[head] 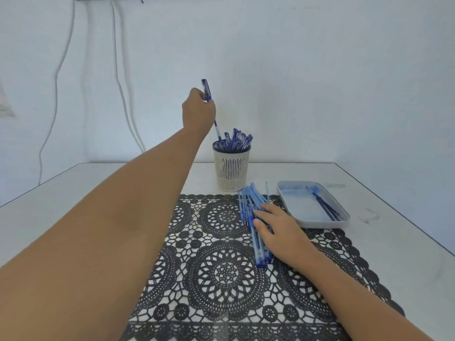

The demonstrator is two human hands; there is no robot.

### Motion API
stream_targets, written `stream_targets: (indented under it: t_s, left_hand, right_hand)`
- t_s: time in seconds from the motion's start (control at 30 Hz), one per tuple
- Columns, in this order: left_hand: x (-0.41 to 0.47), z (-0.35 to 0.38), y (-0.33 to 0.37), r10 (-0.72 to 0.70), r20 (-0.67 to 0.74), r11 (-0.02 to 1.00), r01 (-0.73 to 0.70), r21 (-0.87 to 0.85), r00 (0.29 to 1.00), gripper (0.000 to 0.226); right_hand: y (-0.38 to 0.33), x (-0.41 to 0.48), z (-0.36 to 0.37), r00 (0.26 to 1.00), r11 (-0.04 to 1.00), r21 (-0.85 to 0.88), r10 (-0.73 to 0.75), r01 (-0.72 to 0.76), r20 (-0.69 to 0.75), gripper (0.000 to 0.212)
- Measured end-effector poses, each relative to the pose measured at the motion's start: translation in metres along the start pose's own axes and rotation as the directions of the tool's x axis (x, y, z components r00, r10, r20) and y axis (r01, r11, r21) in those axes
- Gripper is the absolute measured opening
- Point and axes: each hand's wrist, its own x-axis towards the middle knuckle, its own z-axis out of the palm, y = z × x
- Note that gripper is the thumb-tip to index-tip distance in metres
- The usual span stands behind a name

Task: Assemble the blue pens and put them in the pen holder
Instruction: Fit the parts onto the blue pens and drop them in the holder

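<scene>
Now left hand [198,109] grips 1 pen [206,89] over the pen holder [231,168], drop due; right hand [279,228] rests flat on barrels [250,196]

Plain indoor desk setup, home or small office, cannot tell which. White table [381,242] against bare white wall [320,82]. Pen holder [230,168] at back; black lace mat [221,267] just in front of it, grey tray [325,223] to its right, loose cables [117,77] on the wall to its left.
</scene>
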Motion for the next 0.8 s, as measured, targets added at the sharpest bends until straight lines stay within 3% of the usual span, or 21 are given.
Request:
stream_targets:
  t_s: [0.2,0.33,0.5,0.73,0.8]
  left_hand:
    - [-0.014,0.020,-0.025,0.073,0.193,0.978,-0.109,0.179,0.978,0.048]
    - [-0.017,0.025,-0.043,0.058,0.295,0.934,-0.156,0.321,0.954,0.033]
    - [-0.023,0.021,-0.045,0.023,0.329,0.955,-0.119,0.272,0.944,0.035]
    - [-0.065,-0.004,-0.035,0.164,0.181,0.963,-0.197,0.185,0.970,0.028]
    - [-0.091,-0.011,-0.036,0.166,0.249,0.959,-0.215,0.183,0.954,0.021]
  right_hand:
    - [0.003,0.001,0.001,1.000,1.000,-0.010,-0.007,0.007,0.021,0.040]
    - [0.003,0.001,0.001,1.000,1.000,-0.006,0.003,-0.003,0.027,0.040]
    - [0.002,0.001,-0.001,1.000,1.000,-0.016,-0.004,0.004,0.023,0.039]
    - [0.000,0.001,-0.003,1.000,1.000,-0.008,0.001,-0.001,-0.001,0.035]
    - [-0.001,0.001,-0.004,1.000,1.000,0.008,0.014,-0.014,-0.025,0.034]
